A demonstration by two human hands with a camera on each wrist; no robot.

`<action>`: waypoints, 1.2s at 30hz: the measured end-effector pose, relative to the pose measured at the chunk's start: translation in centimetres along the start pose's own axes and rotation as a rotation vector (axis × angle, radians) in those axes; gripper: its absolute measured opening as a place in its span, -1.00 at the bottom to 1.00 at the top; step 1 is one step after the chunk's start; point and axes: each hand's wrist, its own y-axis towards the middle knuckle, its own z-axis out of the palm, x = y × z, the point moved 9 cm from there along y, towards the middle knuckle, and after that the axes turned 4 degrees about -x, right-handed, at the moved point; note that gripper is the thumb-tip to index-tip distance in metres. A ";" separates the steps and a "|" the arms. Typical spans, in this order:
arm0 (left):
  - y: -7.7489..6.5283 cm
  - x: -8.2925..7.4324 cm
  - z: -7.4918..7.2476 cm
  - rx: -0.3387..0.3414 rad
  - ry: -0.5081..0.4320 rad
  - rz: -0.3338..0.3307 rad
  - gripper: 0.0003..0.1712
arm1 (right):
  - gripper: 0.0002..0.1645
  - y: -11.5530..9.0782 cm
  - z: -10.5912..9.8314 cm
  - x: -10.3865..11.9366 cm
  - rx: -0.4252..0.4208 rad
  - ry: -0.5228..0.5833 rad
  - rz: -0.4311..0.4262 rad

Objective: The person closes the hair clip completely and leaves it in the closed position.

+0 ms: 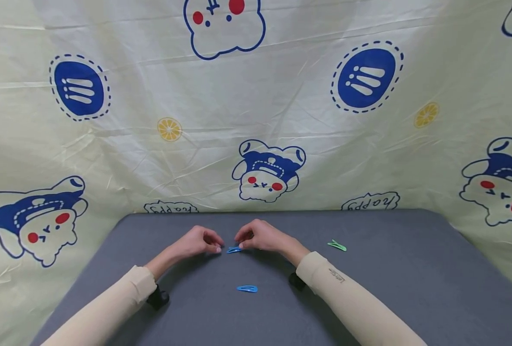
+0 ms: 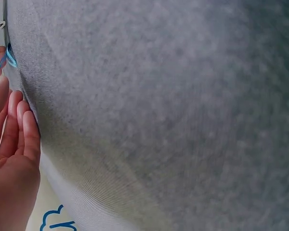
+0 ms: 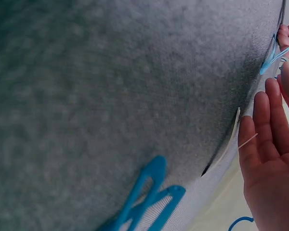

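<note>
In the head view my right hand (image 1: 266, 236) has its thumb and fingertips at the right end of a blue hair clip (image 1: 232, 250) and pinches it. The clip looks popped apart into a V and partly covered by the fingertips. Just left of it is my left hand (image 1: 197, 241), fingers loosely bent, with a small gap to the clip. The left wrist view shows the blue hair clip (image 2: 10, 57) beside the other hand's fingers, above my left hand (image 2: 14, 144). Above my right hand (image 3: 274, 144), the clip (image 3: 269, 61) appears between both hands.
A second blue hair clip (image 1: 247, 289) lies nearer me on the grey table (image 1: 204, 312). To the right lies a green hair clip (image 1: 337, 245), spread apart. A blue-looking clip (image 3: 154, 171) shows large in the right wrist view; which one, I cannot tell. A patterned curtain (image 1: 281, 96) hangs behind.
</note>
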 end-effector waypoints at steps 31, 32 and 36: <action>-0.5 0.3 0.4 -0.001 -0.088 -0.057 -0.75 | -0.94 0.6 0.8 -0.7 0.005 -0.036 0.036; -0.5 0.3 0.4 0.000 -0.086 -0.056 -0.75 | -0.95 0.5 0.8 -0.6 0.005 -0.038 0.036; -0.4 0.3 0.3 0.001 -0.079 -0.058 -0.75 | -0.94 0.4 0.6 -0.4 0.003 -0.045 0.033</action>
